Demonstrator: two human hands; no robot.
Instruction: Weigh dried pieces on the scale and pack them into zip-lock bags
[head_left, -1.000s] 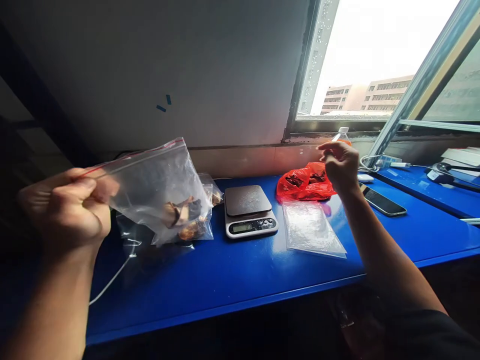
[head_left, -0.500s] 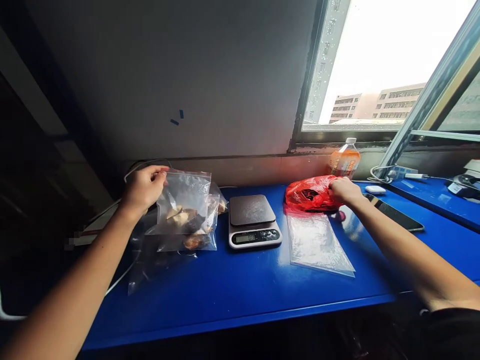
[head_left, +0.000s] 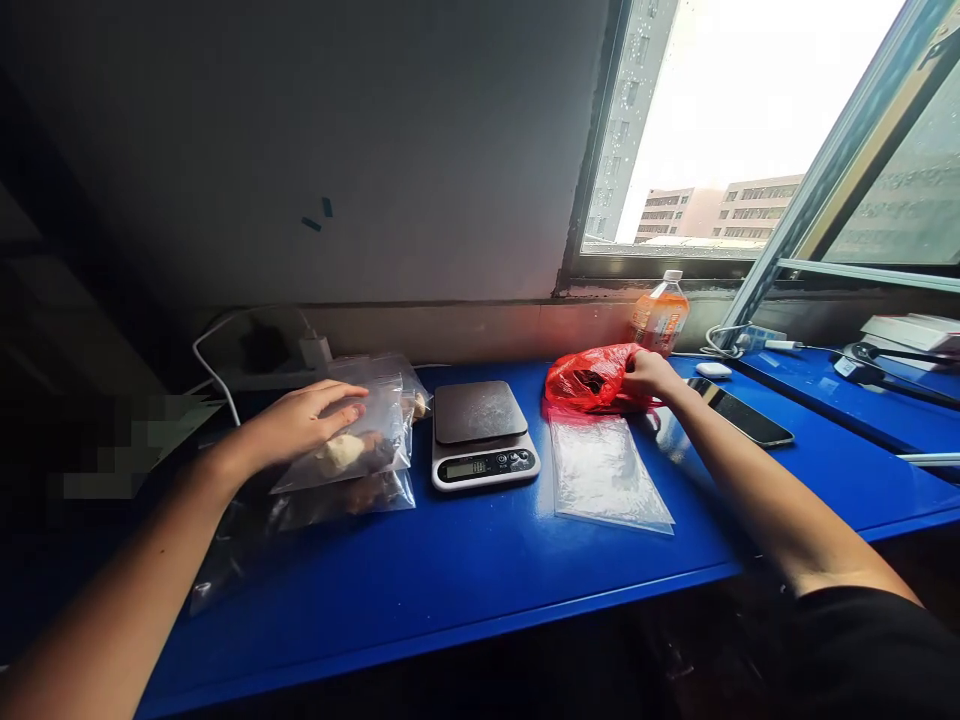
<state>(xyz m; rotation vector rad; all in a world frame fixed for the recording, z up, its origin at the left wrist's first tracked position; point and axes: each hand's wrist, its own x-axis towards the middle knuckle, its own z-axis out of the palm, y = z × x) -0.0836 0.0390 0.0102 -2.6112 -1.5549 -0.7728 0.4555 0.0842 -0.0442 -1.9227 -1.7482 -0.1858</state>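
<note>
My left hand point(head_left: 319, 418) rests over a clear zip bag point(head_left: 386, 435) with its fingers stretched out. Pale and brown lumps show through that plastic, and more filled bags lie beneath and behind it. At the right, my right hand point(head_left: 651, 376) is closed on the edge of a red plastic bag point(head_left: 566, 385), whose crumpled mouth gapes a little; its contents look dark. Between the hands stands a kitchen scale point(head_left: 481, 412) with a bare grey plate and a lit display too small to read. Flat clear bags point(head_left: 611, 475) lie stacked in front of the red one.
An orange drink bottle point(head_left: 661, 310) stands behind the red bag, by the window. A phone point(head_left: 742, 412) and a small white case point(head_left: 713, 370) lie to the right. A white charger point(head_left: 315, 350) and its cable are at the back left. The blue table point(head_left: 465, 570) ends at a front edge.
The zip bag, upright in my left hand before, now lies lower on the other bags, and those fingers have spread. My right hand keeps hold of the red bag. The view has shifted slightly right.
</note>
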